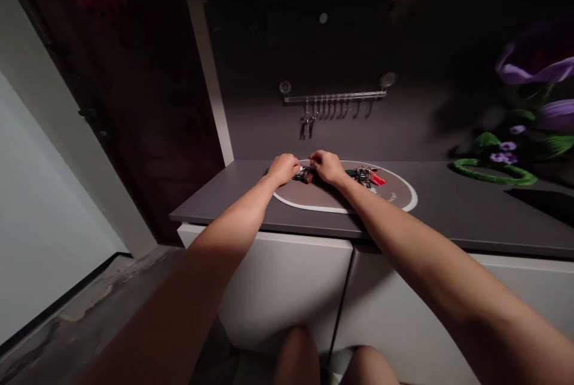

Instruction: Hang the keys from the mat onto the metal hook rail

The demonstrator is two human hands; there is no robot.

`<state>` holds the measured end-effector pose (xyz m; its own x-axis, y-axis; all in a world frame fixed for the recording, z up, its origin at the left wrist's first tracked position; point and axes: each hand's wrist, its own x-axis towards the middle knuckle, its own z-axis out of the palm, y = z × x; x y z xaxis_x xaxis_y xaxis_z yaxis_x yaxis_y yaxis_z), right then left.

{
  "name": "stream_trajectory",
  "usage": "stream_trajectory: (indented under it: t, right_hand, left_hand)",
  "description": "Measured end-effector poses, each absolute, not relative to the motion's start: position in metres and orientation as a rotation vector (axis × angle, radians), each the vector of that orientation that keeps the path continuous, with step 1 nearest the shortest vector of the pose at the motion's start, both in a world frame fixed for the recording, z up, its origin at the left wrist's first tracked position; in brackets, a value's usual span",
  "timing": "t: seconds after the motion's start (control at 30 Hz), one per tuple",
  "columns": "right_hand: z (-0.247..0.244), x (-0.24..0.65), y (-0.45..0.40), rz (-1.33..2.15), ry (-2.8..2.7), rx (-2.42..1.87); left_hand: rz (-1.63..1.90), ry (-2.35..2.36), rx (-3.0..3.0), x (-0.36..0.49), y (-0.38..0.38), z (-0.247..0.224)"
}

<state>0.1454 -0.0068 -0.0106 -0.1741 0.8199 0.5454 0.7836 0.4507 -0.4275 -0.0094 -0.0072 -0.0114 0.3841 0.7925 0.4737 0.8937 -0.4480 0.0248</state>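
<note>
My left hand [284,169] is closed over the left part of an oval mat, its fingers curled at the edge of a small bunch of keys [298,176]. A brown tag or fob [308,178] lies beside these keys, between my two hands. My right hand [327,167] is just right of it with fingers bent together; anything in them is too small to make out. Another, larger pile of keys [362,176] with a red tag [378,179] lies on the brown, white-rimmed mat [325,198], right of my right hand.
A wall rail [336,97] with several hooks is above the mat; keys [307,125] hang at its left end. Purple flowers and a green ring [493,177] stand on the right of the grey counter [442,211]. White cabinet doors [287,283] are below, a dark door [147,74] left.
</note>
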Motion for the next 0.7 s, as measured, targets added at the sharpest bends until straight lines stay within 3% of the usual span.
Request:
stream_trajectory:
  t: [0.17, 0.37, 0.7]
  right_hand:
    - [-0.01, 0.1451, -0.0086, 0.048, -1.998, -1.342]
    - [-0.0087, 0.1456, -0.0099, 0.058, -1.999, -1.355]
    - [-0.0067, 0.1442, -0.0106, 0.061, -2.011, -1.275]
  left_hand:
    - [-0.61, -1.5, -2.348, -0.0108, -0.009, -0.0108]
    - [-0.828, -1.542, -2.299, -0.0158, -0.0073, -0.0089]
    - [-1.708, -1.675, -2.326, -0.0148, -0.001, -0.0054]
